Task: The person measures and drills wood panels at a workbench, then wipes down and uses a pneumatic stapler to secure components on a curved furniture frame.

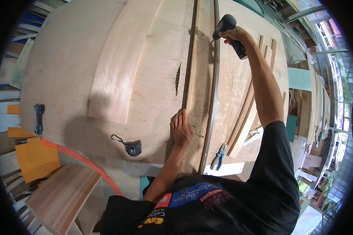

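Observation:
My right hand (235,34) is wrapped round the grip of a black cordless drill (225,26). Its thin bit points down at the right side of a long wooden frame piece (202,78), near the far end. Dark raised edges run along both sides of this piece, and pencil marks show on its face. Lower down, my left hand (182,128) lies on the left edge of the same piece, fingers stretched forward and holding nothing. Pliers with blue handles (218,156) rest to the right of the frame piece.
A tape measure (133,148) with a carabiner lies on the plywood table (66,90), below a loose flat board (125,58). At the left, a nail gun (39,119) trails a coiled orange hose (78,157). Narrow wood strips (245,111) lie under my right arm.

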A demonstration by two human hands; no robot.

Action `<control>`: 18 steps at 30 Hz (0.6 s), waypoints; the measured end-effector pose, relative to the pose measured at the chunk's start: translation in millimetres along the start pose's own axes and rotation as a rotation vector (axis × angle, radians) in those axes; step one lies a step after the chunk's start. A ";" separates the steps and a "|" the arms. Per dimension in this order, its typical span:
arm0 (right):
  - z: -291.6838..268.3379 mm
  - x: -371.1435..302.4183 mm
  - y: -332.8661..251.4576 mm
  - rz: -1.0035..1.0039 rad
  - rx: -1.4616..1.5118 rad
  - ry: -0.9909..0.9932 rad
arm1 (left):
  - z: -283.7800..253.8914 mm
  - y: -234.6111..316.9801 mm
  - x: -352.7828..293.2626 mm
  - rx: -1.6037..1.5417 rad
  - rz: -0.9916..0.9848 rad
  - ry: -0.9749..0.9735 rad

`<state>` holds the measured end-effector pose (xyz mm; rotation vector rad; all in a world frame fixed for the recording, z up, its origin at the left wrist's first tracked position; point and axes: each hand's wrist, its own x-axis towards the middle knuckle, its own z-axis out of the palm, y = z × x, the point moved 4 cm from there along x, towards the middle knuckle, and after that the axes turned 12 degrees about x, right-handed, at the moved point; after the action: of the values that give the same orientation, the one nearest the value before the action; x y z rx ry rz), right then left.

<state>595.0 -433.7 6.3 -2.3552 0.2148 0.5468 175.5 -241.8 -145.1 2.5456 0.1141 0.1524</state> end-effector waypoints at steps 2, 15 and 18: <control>-0.2 6.8 6.8 0.015 0.024 -0.011 | 1.3 -1.3 -0.1 -0.004 0.007 0.007; 29.7 -149.8 88.0 -0.312 0.283 0.365 | 2.4 0.8 -2.8 0.010 0.057 -0.036; 41.5 -240.8 148.1 -0.419 0.393 0.426 | 10.0 -1.7 -6.8 -0.139 0.096 0.045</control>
<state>321.3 -514.9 -3.9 -2.0197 0.0111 -0.1900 170.0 -246.6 -154.8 2.4105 -0.0012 0.2468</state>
